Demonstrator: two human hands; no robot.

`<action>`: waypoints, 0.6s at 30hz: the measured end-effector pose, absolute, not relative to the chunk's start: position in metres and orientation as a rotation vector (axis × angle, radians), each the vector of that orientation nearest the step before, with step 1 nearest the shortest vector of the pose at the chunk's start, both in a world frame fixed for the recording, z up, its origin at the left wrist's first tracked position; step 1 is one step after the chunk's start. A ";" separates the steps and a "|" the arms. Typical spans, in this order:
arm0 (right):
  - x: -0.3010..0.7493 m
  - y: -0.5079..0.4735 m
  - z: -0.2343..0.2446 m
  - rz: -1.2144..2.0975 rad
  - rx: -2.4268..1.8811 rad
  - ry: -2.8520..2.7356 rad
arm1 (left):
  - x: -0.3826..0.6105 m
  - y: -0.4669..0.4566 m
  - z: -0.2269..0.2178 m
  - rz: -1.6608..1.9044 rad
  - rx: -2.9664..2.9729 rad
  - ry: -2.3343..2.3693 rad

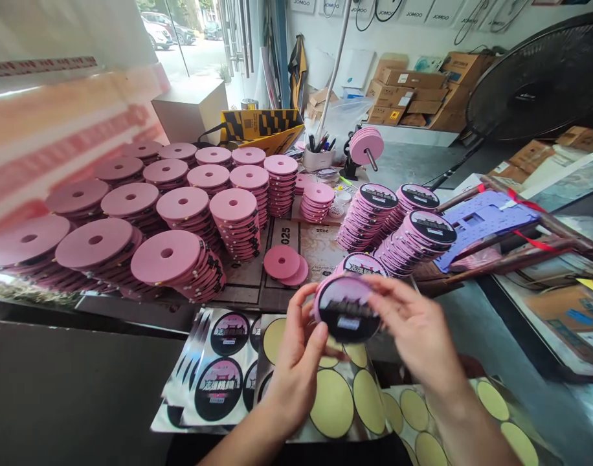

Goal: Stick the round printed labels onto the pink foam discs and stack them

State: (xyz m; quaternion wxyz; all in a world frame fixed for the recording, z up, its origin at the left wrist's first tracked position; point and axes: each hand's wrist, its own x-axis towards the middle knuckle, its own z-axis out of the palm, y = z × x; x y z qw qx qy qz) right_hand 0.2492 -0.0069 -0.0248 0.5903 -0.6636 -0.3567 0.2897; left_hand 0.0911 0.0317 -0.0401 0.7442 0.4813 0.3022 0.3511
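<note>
Both hands hold one pink round spool with a black printed label [347,309] just above the table's near edge. My left hand [296,359] grips its left rim, thumb on the front. My right hand [415,333] pinches its right side, fingers curled over the label. Below the hands lie sticker sheets [219,378], some still with black round labels, others [342,395] showing empty yellow circles. Behind the held spool sits another labelled spool [362,264].
Many stacks of plain pink spools [180,213] fill the left of the table. Leaning stacks of labelled spools [403,233] stand right of centre. Two loose pink discs [284,264] lie mid-table. A purple plastic piece [485,220], a black fan [539,77] and cardboard boxes [413,90] are behind.
</note>
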 end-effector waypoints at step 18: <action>0.319 0.014 -0.044 0.339 -1.801 -0.934 | 0.154 0.073 -0.116 0.458 2.214 1.035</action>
